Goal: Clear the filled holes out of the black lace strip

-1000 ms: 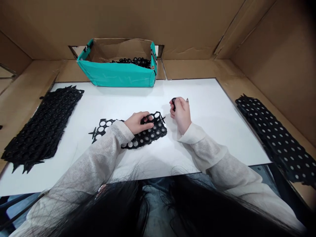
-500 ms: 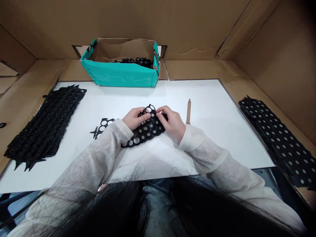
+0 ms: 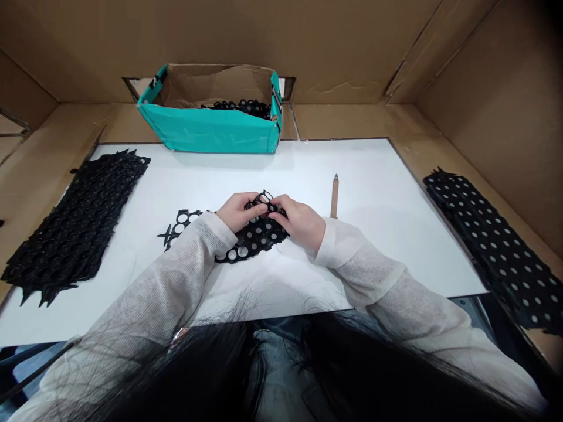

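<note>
A black sheet with rows of round holes (image 3: 250,239) lies on the white board, its right end lifted and bent between my hands. My left hand (image 3: 240,212) pinches the sheet near its upper edge, thumb on top. Close beside it, my right hand (image 3: 303,223) has thumb and fingertips closed on the same raised end. My left sleeve hides the middle of the sheet, and its left part (image 3: 182,220) with pointed tips shows beyond that sleeve. The exact spot under my right fingertips is hard to make out.
A teal-sided cardboard box (image 3: 211,129) holding black perforated pieces stands at the back. Black sheets are stacked at the left (image 3: 74,217), and a white-dotted black stack (image 3: 492,246) lies at the right. A brown pointed strip (image 3: 335,196) rests by my right sleeve. Cardboard walls enclose the board.
My right hand has moved slightly left, closer to my left hand. The sheet's raised end is bent down more between my fingers. The whole view has shifted a little.
</note>
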`<state>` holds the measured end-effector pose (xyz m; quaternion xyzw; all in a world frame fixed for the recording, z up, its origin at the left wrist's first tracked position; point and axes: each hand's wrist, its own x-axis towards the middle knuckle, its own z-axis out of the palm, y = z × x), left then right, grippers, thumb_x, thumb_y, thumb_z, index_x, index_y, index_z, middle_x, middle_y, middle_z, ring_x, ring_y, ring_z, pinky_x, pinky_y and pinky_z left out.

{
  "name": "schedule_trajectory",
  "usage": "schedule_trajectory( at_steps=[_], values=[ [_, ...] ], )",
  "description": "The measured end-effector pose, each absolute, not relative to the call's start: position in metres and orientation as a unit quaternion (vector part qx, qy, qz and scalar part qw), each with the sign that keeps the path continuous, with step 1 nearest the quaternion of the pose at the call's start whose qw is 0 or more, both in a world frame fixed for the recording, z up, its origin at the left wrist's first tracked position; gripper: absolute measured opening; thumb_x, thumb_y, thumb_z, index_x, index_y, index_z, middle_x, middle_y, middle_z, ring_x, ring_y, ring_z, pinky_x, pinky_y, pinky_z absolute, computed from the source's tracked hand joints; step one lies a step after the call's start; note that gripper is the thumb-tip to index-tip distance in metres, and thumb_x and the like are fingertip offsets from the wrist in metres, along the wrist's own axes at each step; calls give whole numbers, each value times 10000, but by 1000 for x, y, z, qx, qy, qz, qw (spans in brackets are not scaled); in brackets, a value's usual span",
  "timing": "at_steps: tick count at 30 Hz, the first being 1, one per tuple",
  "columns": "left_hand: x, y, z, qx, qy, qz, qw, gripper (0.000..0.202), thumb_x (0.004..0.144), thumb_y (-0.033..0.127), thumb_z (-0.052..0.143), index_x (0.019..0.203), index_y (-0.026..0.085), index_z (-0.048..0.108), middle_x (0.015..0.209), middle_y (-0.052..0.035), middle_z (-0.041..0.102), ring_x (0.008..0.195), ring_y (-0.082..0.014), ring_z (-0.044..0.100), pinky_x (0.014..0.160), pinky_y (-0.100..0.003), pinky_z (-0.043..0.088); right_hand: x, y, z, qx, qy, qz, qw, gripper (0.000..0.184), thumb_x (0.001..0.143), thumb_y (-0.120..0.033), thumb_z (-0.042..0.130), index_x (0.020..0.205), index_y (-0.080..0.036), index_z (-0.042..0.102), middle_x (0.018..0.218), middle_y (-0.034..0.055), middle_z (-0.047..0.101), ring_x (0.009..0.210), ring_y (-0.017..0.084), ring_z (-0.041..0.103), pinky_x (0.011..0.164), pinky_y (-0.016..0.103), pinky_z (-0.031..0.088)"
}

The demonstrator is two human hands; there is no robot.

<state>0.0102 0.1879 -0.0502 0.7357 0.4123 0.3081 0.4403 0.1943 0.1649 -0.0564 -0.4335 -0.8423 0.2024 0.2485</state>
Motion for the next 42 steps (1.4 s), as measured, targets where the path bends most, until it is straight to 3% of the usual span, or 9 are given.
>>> schedule_trajectory(
  at_steps=[6,11,15,21,27,31,35,39,42],
  values=[
    [10,188,-50,760,400,292,420,293,756,432,525,760,143,572,706,3,564,702,-147,507,705,-284,407,193,165,-56,-426,-825,259,266,192,895,-314,389,1012,-174,450,933,77,639,851,191,607,766,326,453],
    [9,189,-50,770,411,280,400,281,760,429,516,748,150,556,682,14,541,698,-149,497,709,-282,404,191,165,-56,-427,-825,239,283,211,898,-270,328,1016,-167,469,898,75,627,775,171,578,729,298,421],
    [12,185,-49,777,404,273,399,256,765,396,511,794,150,577,762,-11,597,760,-163,532,765,-295,408,193,170,-57,-439,-814,216,311,223,883,-222,286,906,-173,502,826,68,606,753,166,547,731,296,408],
    [14,183,-47,764,422,286,396,237,756,382,508,776,153,567,749,-8,580,745,-158,517,752,-294,396,193,180,-62,-513,-662,335,431,228,876,-341,355,761,-194,487,658,8,509,615,125,481,598,260,409],
    [15,181,-48,781,449,256,350,243,733,394,545,662,163,526,638,21,495,639,-128,445,647,-270,355,210,197,-58,-529,-477,437,549,331,871,-506,348,718,-212,358,611,-51,356,419,45,294,377,181,241],
    [18,178,-48,779,471,262,321,350,754,481,534,610,164,510,607,13,503,631,-136,453,643,-277,356,214,190,-49,-504,-541,413,532,413,839,-598,365,690,-213,363,585,-44,351,447,59,315,392,194,258],
    [20,178,-49,771,466,272,339,293,796,440,496,835,157,560,680,7,566,667,-146,493,677,-281,375,208,169,-34,-487,-663,272,499,363,878,-518,368,691,-209,397,611,-15,429,561,96,433,560,237,389],
    [19,180,-50,765,462,288,345,293,793,429,487,797,145,555,672,6,550,662,-144,487,679,-279,383,203,157,-34,-451,-776,217,383,214,900,-406,386,885,-219,491,710,1,565,637,121,532,667,259,416],
    [18,181,-50,763,455,282,361,320,779,450,497,782,140,577,695,-6,577,692,-155,508,694,-283,393,202,162,-45,-457,-819,203,280,224,905,-350,381,1008,-206,519,792,29,637,694,157,585,674,277,414]
  ],
)
